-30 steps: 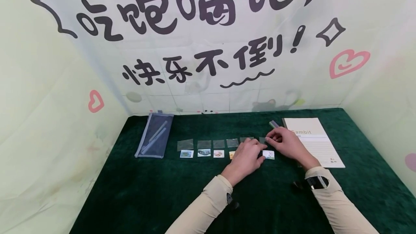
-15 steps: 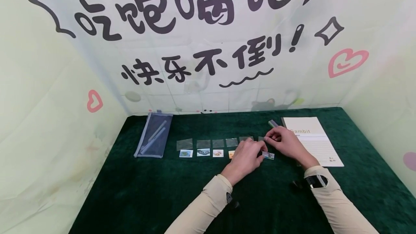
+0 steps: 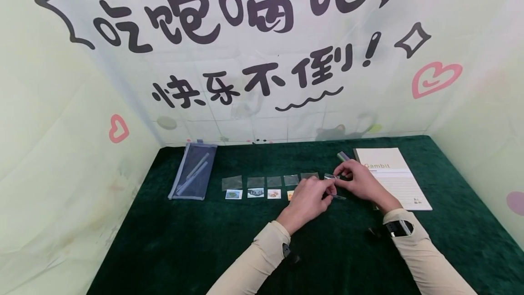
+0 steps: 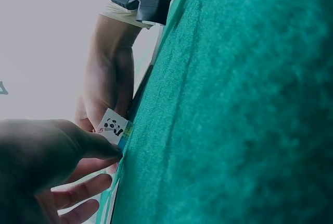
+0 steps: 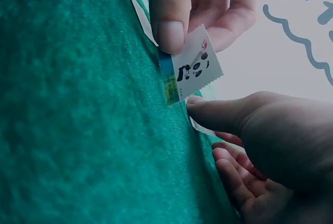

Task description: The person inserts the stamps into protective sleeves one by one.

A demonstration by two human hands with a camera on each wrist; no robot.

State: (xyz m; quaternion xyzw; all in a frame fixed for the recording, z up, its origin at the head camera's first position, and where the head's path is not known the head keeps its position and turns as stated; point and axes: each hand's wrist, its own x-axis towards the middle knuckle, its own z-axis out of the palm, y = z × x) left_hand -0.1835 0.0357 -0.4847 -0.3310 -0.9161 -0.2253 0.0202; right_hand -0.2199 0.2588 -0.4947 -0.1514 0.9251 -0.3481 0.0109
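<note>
My left hand (image 3: 306,200) pinches a perforated postage stamp (image 5: 202,65) with a panda on it, tilted up off the cloth. In the left wrist view, the thumb lies over the blue edge of this stamp (image 4: 111,125). Just behind it, the thumb and fingertips of my right hand (image 3: 359,180) pinch a small clear plastic sleeve (image 3: 330,176) whose near edge is raised. More clear sleeves (image 3: 232,182) lie in a row to the left. In front of them lie several stamps (image 3: 255,193), one partly hidden by my left hand.
A blue mesh zip pouch (image 3: 209,167) with pens inside lies at the left. To the right is a Gambit notebook (image 3: 409,185), partly under my right forearm. A slim purple-and-green object (image 3: 343,155) sits behind my right hand. Dark green cloth (image 3: 172,249) covers the table.
My left hand has lifted the panda stamp from flat on the cloth and tipped it up on edge. My right fingers have raised the edge of the clear sleeve.
</note>
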